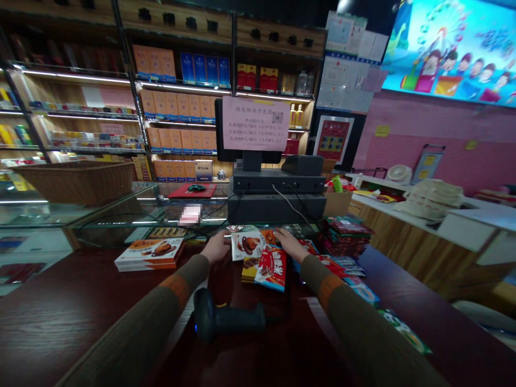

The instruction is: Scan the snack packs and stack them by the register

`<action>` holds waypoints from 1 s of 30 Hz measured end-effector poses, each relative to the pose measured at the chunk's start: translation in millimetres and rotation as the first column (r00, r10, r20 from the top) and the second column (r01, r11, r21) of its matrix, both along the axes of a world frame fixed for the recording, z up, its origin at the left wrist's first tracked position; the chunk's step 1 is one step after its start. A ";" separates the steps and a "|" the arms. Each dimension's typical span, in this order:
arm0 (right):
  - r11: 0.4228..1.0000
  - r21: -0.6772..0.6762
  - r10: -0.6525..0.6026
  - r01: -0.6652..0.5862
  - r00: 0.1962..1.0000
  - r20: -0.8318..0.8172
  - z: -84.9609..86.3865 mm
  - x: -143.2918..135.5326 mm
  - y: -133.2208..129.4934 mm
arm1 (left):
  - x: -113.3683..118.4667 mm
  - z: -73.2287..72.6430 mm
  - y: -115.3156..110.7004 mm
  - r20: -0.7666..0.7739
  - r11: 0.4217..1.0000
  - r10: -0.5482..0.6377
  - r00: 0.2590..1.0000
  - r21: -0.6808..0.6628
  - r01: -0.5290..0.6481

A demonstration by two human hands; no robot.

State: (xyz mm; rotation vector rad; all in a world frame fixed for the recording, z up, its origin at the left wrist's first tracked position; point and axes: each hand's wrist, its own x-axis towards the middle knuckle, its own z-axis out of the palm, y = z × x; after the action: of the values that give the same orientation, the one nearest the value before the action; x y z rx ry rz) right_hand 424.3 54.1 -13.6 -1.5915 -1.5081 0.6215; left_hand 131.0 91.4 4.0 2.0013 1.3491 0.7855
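A white and orange chocolate box (243, 245) lies on the dark table between my two hands. My left hand (216, 246) is closed at its left end, thumb near the edge. At the orange right end, my right hand (289, 243) grips with bent fingers; some fingertips are hidden. Red and blue snack packets (274, 267) overlap the front of the box, beside a yellow chocolate packet (250, 270). Closer to me, a black barcode scanner (226, 318) rests on its side. To the left sits a stack of similar white and orange boxes (147, 253).
A pile of dark red packets (346, 235) stands at the right, with loose blue packets (360, 289) and a green packet (404, 329) nearer. Behind are a glass counter, a cash register (278, 188) with a paper sign, and a wicker basket (80, 183).
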 end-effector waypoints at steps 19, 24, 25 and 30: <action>0.988 0.145 0.104 -0.061 0.943 -0.315 52.4 -56.9 -31.9 | -48.7 34.3 -17.4 0.315 1.000 0.020 0.949 -0.022 -0.014; 0.969 0.217 0.199 -0.120 0.897 -0.394 63.7 -81.3 -32.6 | -67.5 38.3 -21.9 0.335 0.998 0.041 0.941 0.037 -0.057; 0.966 0.225 0.211 -0.126 0.888 -0.408 64.8 -85.5 -31.6 | -71.4 37.9 -22.3 0.344 0.997 0.042 0.938 0.051 -0.063; 0.958 0.252 0.240 -0.136 0.863 -0.445 68.7 -104.0 -25.8 | -90.7 33.1 -24.9 0.431 0.992 -0.016 0.902 0.119 -0.040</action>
State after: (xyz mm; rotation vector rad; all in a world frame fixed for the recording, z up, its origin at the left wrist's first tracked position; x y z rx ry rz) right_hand 320.3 28.2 55.0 -1.0355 -1.3119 0.8578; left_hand 40.3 66.4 37.1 1.7671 1.0722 1.2614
